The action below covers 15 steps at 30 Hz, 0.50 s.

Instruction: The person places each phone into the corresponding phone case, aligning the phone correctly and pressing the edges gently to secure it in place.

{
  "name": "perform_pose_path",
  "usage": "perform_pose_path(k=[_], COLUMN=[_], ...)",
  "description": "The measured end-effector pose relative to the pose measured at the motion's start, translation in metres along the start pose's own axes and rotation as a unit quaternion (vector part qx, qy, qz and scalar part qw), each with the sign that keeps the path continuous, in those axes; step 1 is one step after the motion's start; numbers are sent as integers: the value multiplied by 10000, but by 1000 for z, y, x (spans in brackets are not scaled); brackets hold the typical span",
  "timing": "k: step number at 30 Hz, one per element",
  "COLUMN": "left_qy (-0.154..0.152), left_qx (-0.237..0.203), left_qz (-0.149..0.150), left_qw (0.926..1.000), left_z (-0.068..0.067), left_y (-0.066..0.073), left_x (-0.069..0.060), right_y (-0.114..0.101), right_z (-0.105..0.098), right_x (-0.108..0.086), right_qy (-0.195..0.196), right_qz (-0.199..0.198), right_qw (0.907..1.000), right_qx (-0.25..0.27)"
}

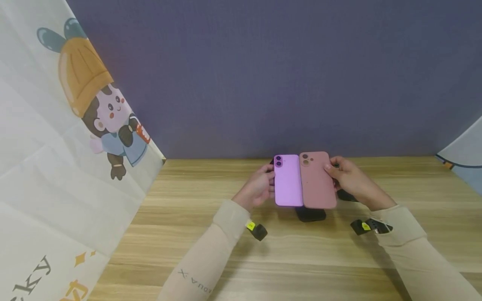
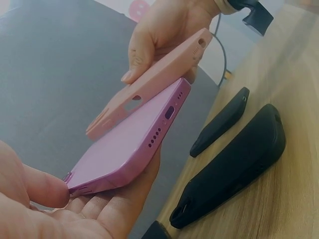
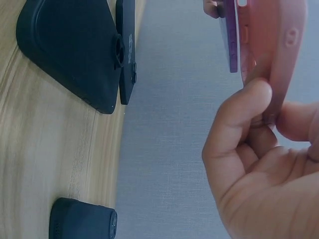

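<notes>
A purple phone [image 1: 288,182] is held up above the table by my left hand [image 1: 260,186], its thumb and fingers around the left edge. Beside it, my right hand [image 1: 350,179] pinches a pink phone case [image 1: 318,182] by its right edge, the camera cutout at the upper left. Phone and case stand side by side, edges close, in the head view. The left wrist view has the phone [image 2: 124,144] lying on my left fingers, its charging port facing the camera, with the case [image 2: 149,84] just behind. In the right wrist view the case's [image 3: 279,50] hollow inner side shows.
Several black phone-shaped items rest on the wooden table [image 1: 293,267], one [image 1: 310,214] below the phone and case, another [image 1: 347,195] near my right hand. A grey-blue panel [image 1: 282,75] rises at the back; a printed white cloth [image 1: 45,167] hangs on the left.
</notes>
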<state>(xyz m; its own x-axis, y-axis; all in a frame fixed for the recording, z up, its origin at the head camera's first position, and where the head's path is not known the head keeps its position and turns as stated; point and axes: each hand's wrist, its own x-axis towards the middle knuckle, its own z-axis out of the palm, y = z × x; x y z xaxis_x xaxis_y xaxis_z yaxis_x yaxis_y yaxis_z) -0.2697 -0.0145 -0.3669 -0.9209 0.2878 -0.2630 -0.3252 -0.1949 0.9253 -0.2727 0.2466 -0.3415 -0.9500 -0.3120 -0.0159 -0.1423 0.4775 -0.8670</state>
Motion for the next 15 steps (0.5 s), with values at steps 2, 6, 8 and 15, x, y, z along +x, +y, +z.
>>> perform_pose_path(k=[2, 6, 8, 15], left_qy=[-2, -31, -73, -81], left_qx=[16, -7, -13, 26], left_qz=[3, 0, -5, 9], left_qw=[10000, 10000, 10000, 10000], left_z=[0, 1, 2, 3], left_y=[0, 1, 1, 2], left_x=[0, -1, -2, -4], right_y=[-1, -2, -2, -1], right_z=[0, 1, 1, 2], right_x=[-1, -2, -2, -1], right_qy=[18, 51, 50, 17], right_qz=[-2, -5, 11, -2], right_qw=[10000, 10000, 10000, 10000], right_qx=[-8, -57, -70, -29])
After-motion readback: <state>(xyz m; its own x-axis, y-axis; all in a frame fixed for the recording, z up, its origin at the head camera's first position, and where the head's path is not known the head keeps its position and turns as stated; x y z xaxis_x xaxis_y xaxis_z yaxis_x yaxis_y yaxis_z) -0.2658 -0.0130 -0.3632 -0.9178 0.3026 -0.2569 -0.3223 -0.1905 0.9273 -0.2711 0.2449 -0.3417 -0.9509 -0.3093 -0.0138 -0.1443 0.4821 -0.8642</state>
